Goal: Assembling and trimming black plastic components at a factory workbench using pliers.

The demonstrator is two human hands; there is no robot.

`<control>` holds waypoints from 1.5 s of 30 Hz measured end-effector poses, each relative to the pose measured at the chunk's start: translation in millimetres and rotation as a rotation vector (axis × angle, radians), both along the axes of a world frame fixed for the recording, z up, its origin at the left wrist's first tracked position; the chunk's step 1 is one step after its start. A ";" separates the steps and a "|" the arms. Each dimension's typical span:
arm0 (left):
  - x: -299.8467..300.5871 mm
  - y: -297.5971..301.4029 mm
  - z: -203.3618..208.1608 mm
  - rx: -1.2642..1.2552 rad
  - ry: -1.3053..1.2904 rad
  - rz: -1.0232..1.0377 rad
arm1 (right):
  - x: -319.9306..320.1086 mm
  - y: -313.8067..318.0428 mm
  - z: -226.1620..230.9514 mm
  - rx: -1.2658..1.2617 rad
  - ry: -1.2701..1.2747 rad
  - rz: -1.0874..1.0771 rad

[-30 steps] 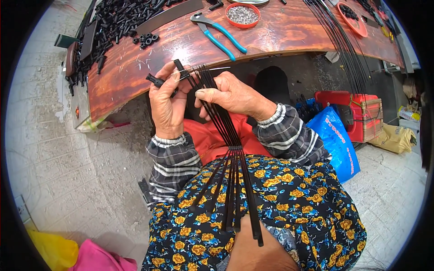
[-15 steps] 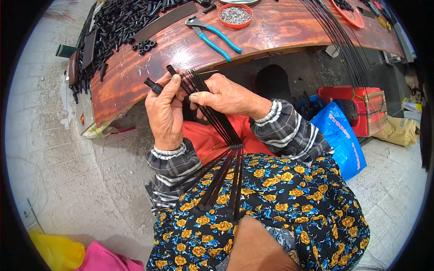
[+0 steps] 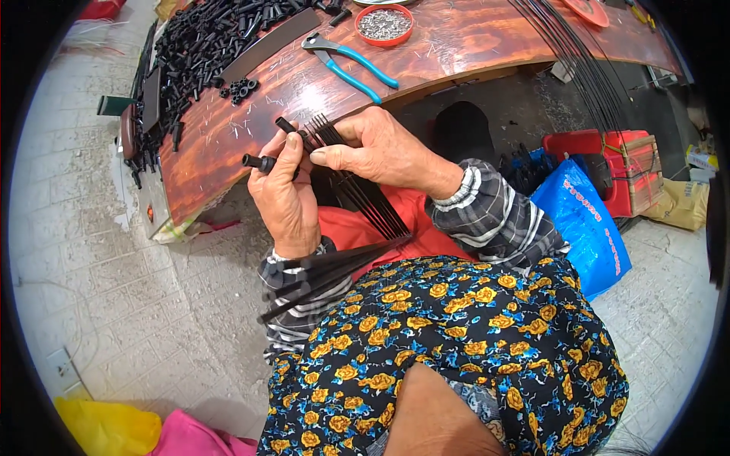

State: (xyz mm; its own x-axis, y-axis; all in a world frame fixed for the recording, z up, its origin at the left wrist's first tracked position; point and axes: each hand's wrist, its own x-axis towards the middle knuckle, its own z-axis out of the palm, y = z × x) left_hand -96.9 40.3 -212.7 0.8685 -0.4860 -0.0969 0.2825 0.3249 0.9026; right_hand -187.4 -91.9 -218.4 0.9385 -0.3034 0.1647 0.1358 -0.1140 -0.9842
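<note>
Fitting small black tube (image 3: 258, 162) onto rod bundle (image 3: 357, 190), frame centre.
L hand (image 3: 285, 199) pinching tube, R hand (image 3: 372, 148) clamping rods; hands nearly touching. Judging: keep rod tips fanned, aligning tube w/ one tip above desk (image 3: 471, 45) edge.

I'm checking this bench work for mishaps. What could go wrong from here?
The left hand pinches a small black tube only at the fingers, over bare floor, so it may drop. The right hand fans a bundle of thin black rods, and one could slip out or poke the hand. More loose rods lie across the lap and might slide off.
</note>
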 end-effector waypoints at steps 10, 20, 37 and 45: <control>-3.7 2.2 -1.7 -0.097 0.031 -0.021 | 1.0 9.9 -7.6 0.074 -0.071 -0.040; -5.0 6.9 -0.5 -0.140 0.037 -0.089 | 4.0 10.0 -17.6 0.235 -0.042 0.084; -2.5 11.1 -5.1 -0.207 0.142 -0.064 | 0.1 6.6 -5.4 0.330 0.068 0.051; -1.8 17.7 -5.9 -0.258 0.157 -0.137 | -1.3 8.2 -0.6 0.425 0.032 0.115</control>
